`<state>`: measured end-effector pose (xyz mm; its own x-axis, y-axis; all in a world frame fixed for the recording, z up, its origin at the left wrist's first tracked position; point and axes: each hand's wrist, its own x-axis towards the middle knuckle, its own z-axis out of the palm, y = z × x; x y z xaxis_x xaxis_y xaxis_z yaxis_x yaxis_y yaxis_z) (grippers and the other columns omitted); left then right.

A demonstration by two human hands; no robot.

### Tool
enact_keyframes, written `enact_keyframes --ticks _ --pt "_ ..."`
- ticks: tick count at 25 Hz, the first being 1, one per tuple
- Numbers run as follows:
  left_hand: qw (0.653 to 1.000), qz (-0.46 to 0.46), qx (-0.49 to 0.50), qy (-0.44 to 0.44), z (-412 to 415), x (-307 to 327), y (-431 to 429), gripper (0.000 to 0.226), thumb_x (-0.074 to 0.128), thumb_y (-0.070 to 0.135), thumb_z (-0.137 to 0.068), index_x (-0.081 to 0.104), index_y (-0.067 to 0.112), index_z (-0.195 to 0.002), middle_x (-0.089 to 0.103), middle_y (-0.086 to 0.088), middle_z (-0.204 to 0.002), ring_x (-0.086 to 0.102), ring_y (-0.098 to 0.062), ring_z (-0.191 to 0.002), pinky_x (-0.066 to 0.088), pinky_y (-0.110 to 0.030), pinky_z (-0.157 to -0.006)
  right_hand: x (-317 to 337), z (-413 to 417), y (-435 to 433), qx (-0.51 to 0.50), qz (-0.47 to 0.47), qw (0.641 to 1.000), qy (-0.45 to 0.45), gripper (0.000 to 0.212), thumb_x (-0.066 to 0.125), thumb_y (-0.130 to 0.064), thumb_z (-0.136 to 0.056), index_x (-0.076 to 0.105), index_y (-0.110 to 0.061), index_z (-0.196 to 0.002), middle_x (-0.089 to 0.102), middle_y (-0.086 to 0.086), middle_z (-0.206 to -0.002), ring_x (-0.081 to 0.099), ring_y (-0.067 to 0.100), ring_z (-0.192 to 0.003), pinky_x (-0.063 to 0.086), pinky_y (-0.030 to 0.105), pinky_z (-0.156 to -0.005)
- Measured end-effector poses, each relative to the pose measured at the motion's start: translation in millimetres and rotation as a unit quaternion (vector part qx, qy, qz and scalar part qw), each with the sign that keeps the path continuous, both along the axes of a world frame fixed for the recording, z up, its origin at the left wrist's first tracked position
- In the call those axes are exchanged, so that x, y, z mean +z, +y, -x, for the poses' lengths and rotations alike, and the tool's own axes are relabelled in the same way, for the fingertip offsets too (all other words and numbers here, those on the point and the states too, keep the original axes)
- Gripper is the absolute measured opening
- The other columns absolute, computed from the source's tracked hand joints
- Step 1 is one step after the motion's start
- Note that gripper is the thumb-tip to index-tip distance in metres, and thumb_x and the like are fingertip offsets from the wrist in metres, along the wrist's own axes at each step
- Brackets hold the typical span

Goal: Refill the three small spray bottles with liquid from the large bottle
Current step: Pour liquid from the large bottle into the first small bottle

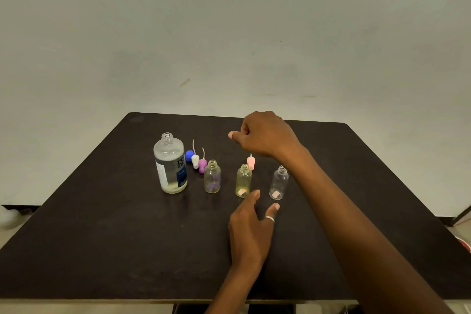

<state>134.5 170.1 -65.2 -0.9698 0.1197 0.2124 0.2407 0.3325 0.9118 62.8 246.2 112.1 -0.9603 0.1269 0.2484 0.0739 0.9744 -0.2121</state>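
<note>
Holds left hand (pixel 251 227) over black table (pixel 102 211), fingers (pixel 254 195) spread, tips just beside yellow small bottle (pixel 244 180), clear small bottle (pixel 279 183) right of them. Curls right hand (pixel 265 135) into empty fist above pink spray head (pixel 250 162). Shows uncapped large bottle (pixel 170 163) and purple-tinted small bottle (pixel 212 176) well left.

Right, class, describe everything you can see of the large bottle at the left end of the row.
The large bottle is clear plastic, round-shouldered, with an open threaded neck and no cap on. A white and dark blue label wraps its body. Liquid shows inside; its level is hard to judge. It stands upright on the dark table, left of the small bottles, a blue cap close behind it.
</note>
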Motion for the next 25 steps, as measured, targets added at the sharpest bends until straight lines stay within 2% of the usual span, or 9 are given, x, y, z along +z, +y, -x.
enact_keyframes --ticks 3,5,8,10,12,14,16,20,25 --pt "0.999 0.015 0.039 0.035 -1 1 -28 0.032 0.070 0.048 -0.083 0.066 0.031 -0.110 0.070 0.016 -0.099 0.064 0.005 -0.092 0.057 -0.028 -0.081 -5 -6 -29 0.045 0.021 0.999 0.016 0.040 0.056 -0.048 -0.089 0.069 -0.012 -0.074 0.069 0.002 -0.070 0.064 0.018 -0.067 0.056 0.035 -0.065" --pt "0.991 0.085 0.066 0.074 0 7 -51 0.025 0.065 0.053 -0.085 0.063 0.034 -0.102 0.065 0.020 -0.087 0.061 0.007 -0.080 0.054 -0.020 -0.070 -9 -8 -45 0.063 0.039 0.997 0.018 0.036 0.056 -0.046 -0.089 0.068 -0.016 -0.074 0.069 -0.001 -0.070 0.064 0.016 -0.067 0.056 0.035 -0.065" --pt "0.968 0.204 0.094 0.113 7 13 -87 0.031 0.057 0.057 -0.087 0.055 0.034 -0.108 0.055 0.018 -0.095 0.052 0.003 -0.079 0.038 -0.012 -0.063 -20 -6 -66 0.081 0.069 0.994 0.027 0.027 0.057 -0.044 -0.089 0.067 -0.022 -0.078 0.068 -0.005 -0.074 0.063 0.014 -0.070 0.056 0.037 -0.067" --pt "0.948 0.268 0.124 0.115 18 12 -111 0.046 0.054 0.063 -0.085 0.051 0.028 -0.115 0.053 0.010 -0.108 0.048 -0.002 -0.090 0.041 -0.018 -0.068 -30 -2 -78 0.098 0.099 0.989 0.039 0.021 0.060 -0.042 -0.089 0.064 -0.022 -0.087 0.067 -0.005 -0.081 0.062 0.014 -0.075 0.056 0.039 -0.072" --pt "0.925 0.324 0.169 0.103 32 6 -132 0.073 0.052 0.075 -0.078 0.046 0.019 -0.126 0.051 -0.003 -0.126 0.049 -0.014 -0.110 0.049 -0.029 -0.086 -39 3 -92 0.110 0.126 0.985 0.048 0.028 0.064 -0.041 -0.087 0.060 -0.018 -0.102 0.065 -0.001 -0.095 0.061 0.017 -0.084 0.055 0.039 -0.078" --pt "0.915 0.362 0.174 0.040 42 3 -144 0.106 0.043 0.085 -0.072 0.031 0.008 -0.144 0.035 -0.014 -0.150 0.031 -0.028 -0.140 0.031 -0.040 -0.112 -48 8 -105 0.107 0.156 0.981 0.034 0.053 0.068 -0.043 -0.083 0.050 -0.013 -0.123 0.059 0.006 -0.118 0.058 0.023 -0.105 0.051 0.036 -0.089" --pt "0.914 0.377 0.150 -0.010 48 2 -148 0.122 0.028 0.092 -0.070 0.010 0.003 -0.152 0.011 -0.017 -0.161 0.004 -0.031 -0.150 0.011 -0.044 -0.120 -57 14 -117 0.089 0.200 0.976 0.007 0.078 0.073 -0.045 -0.080 0.035 -0.009 -0.139 0.047 0.010 -0.137 0.048 0.026 -0.123 0.043 0.034 -0.097" --pt "0.895 0.426 0.121 -0.048 60 3 -147 0.122 0.007 0.089 -0.069 0.000 0.000 -0.152 -0.002 -0.020 -0.161 -0.007 -0.032 -0.150 0.004 -0.047 -0.122 -82 29 -135 0.032 0.301 0.953 0.011 0.096 0.080 -0.042 -0.074 0.024 -0.006 -0.143 0.039 0.012 -0.144 0.042 0.028 -0.132 0.043 0.035 -0.100" --pt "0.876 0.466 0.115 -0.052 70 -2 -149 0.113 0.021 0.082 -0.076 0.002 0.000 -0.152 -0.002 -0.022 -0.161 -0.008 -0.033 -0.149 0.001 -0.049 -0.121 -104 39 -146 0.005 0.405 0.913 0.039 0.099 0.082 -0.032 -0.074 0.021 -0.006 -0.148 0.042 0.007 -0.145 0.041 0.023 -0.133 0.039 0.029 -0.101"
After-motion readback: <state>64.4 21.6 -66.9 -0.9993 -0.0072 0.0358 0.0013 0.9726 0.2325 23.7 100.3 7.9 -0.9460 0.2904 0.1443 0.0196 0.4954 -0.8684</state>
